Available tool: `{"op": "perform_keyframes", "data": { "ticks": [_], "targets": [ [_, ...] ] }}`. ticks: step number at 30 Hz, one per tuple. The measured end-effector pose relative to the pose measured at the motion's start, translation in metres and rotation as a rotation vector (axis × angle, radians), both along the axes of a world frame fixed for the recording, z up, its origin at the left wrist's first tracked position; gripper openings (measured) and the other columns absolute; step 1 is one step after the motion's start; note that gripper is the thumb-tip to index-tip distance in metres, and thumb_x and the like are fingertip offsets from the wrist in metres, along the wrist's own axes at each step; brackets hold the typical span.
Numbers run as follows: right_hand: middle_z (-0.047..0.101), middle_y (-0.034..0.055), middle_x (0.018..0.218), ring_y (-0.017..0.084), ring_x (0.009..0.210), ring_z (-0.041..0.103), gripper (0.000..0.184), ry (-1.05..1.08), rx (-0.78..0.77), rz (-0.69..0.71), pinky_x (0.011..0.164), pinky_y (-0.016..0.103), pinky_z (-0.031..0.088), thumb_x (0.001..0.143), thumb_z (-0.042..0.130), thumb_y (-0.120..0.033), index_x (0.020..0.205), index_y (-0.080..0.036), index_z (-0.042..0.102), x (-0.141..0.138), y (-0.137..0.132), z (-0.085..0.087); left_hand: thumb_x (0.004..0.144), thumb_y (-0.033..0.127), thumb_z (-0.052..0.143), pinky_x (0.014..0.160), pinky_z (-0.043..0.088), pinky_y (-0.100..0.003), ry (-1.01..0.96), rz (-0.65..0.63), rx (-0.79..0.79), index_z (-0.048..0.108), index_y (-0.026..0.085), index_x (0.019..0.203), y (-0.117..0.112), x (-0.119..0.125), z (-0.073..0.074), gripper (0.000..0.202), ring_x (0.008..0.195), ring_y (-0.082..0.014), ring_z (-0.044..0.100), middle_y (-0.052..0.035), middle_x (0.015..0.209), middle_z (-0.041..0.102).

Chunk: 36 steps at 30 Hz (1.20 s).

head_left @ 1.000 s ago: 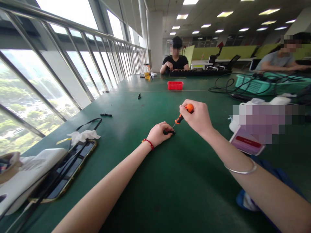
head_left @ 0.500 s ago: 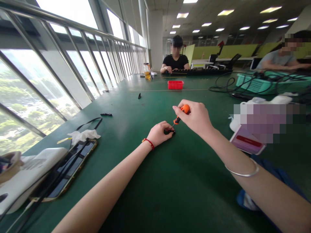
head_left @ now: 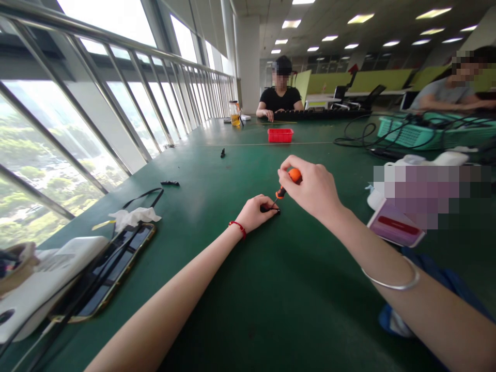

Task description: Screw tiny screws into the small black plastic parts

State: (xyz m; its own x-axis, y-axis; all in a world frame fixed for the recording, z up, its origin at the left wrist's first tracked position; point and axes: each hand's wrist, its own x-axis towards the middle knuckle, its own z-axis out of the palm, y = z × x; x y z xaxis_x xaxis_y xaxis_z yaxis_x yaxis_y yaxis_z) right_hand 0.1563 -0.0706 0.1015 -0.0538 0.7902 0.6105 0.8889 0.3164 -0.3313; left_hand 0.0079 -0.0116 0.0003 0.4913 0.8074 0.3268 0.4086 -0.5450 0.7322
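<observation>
My left hand (head_left: 253, 213) rests on the green table (head_left: 271, 299) with its fingers closed on a small black part (head_left: 271, 209), pinning it to the surface. My right hand (head_left: 312, 187) grips a small screwdriver with an orange and black handle (head_left: 290, 181). Its thin shaft slants down to the left, and the tip meets the black part just beyond my left fingers. A red cord circles my left wrist and a silver bangle sits on my right forearm.
A phone (head_left: 112, 268), a crumpled tissue (head_left: 132, 216) and a black strap lie at the left. Small black parts (head_left: 169, 183) and a red tray (head_left: 279, 135) are farther off. A box and white items sit right. Two other people sit at the far end.
My right hand with the screwdriver has shifted slightly left and tilted, the orange handle turning in my fingers. My left hand stays on the black part.
</observation>
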Motion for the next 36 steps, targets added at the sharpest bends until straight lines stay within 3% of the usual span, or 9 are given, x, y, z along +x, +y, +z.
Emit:
{"op": "perform_keyframes", "data": {
  "ticks": [4,9,14,19,22,25,30,33,36],
  "targets": [
    [0.057,-0.0031,0.064,0.014,0.054,0.047,0.022,0.007,0.008,0.000,0.049,0.024,0.025,0.072,0.052,-0.034,0.091,-0.023,0.052,0.0000,0.0000,0.0000,0.072,0.020,0.063,0.072,0.049,-0.026,-0.002,0.000,-0.014,0.064,0.014,0.074,-0.0010,0.0004,0.0008,0.006,0.072,-0.0125,0.057,-0.0032,0.081,0.061],
    [0.054,-0.0011,0.056,0.016,0.055,0.049,0.028,-0.041,-0.010,-0.046,0.050,0.025,0.024,0.083,0.040,-0.046,0.071,-0.023,0.053,-0.0001,0.0001,0.0002,0.073,0.020,0.062,0.070,0.048,-0.025,-0.006,-0.010,0.002,0.065,0.014,0.077,0.0000,-0.0005,-0.0006,0.008,0.071,-0.0118,0.056,-0.0025,0.079,0.059],
    [0.057,-0.0027,0.064,0.015,0.055,0.049,0.024,-0.021,0.000,-0.006,0.049,0.024,0.025,0.072,0.053,-0.033,0.094,-0.023,0.053,-0.0009,-0.0013,0.0007,0.073,0.019,0.061,0.068,0.047,-0.025,0.019,-0.003,0.035,0.064,0.014,0.074,-0.0004,0.0000,-0.0005,0.006,0.069,-0.0116,0.054,-0.0022,0.078,0.059],
    [0.054,-0.0009,0.056,0.017,0.056,0.050,0.030,-0.035,-0.039,-0.013,0.050,0.025,0.025,0.082,0.042,-0.048,0.072,-0.023,0.055,-0.0014,-0.0014,0.0007,0.072,0.018,0.061,0.068,0.047,-0.025,0.048,0.021,0.084,0.063,0.014,0.074,-0.0013,0.0011,-0.0011,0.005,0.069,-0.0115,0.054,-0.0018,0.079,0.058],
    [0.057,-0.0022,0.060,0.015,0.056,0.050,0.017,-0.019,-0.027,0.011,0.050,0.024,0.026,0.076,0.049,-0.037,0.084,-0.024,0.056,-0.0016,-0.0019,0.0012,0.072,0.018,0.060,0.068,0.047,-0.025,0.080,0.033,0.118,0.062,0.015,0.074,-0.0017,0.0012,-0.0013,0.004,0.070,-0.0115,0.054,-0.0013,0.079,0.059],
    [0.058,-0.0022,0.065,0.015,0.055,0.049,0.027,-0.005,-0.014,0.033,0.050,0.024,0.026,0.071,0.053,-0.036,0.095,-0.023,0.053,-0.0018,-0.0026,0.0015,0.073,0.018,0.058,0.066,0.047,-0.025,0.121,0.044,0.152,0.063,0.015,0.074,-0.0029,0.0012,-0.0003,0.006,0.069,-0.0119,0.054,-0.0011,0.077,0.058],
    [0.054,-0.0003,0.056,0.017,0.056,0.051,0.031,-0.015,-0.060,0.013,0.051,0.025,0.027,0.082,0.041,-0.049,0.073,-0.023,0.054,-0.0016,-0.0018,0.0003,0.073,0.019,0.058,0.069,0.047,-0.026,0.138,0.087,0.175,0.064,0.017,0.077,-0.0048,0.0008,0.0018,0.007,0.072,-0.0133,0.057,-0.0015,0.080,0.060],
    [0.058,-0.0011,0.062,0.016,0.056,0.051,0.019,-0.007,-0.048,0.033,0.050,0.025,0.027,0.076,0.049,-0.038,0.088,-0.024,0.054,-0.0024,-0.0021,-0.0002,0.074,0.019,0.058,0.070,0.048,-0.026,0.143,0.107,0.179,0.064,0.017,0.078,-0.0050,0.0003,0.0020,0.008,0.073,-0.0138,0.058,-0.0018,0.082,0.061],
    [0.059,-0.0005,0.067,0.017,0.056,0.051,0.032,-0.001,-0.032,0.023,0.049,0.025,0.027,0.072,0.053,-0.038,0.100,-0.022,0.050,-0.0034,-0.0022,-0.0009,0.075,0.020,0.057,0.070,0.048,-0.026,0.148,0.107,0.187,0.064,0.017,0.078,-0.0050,-0.0001,0.0019,0.008,0.073,-0.0140,0.058,-0.0021,0.082,0.061]
  ]
}}
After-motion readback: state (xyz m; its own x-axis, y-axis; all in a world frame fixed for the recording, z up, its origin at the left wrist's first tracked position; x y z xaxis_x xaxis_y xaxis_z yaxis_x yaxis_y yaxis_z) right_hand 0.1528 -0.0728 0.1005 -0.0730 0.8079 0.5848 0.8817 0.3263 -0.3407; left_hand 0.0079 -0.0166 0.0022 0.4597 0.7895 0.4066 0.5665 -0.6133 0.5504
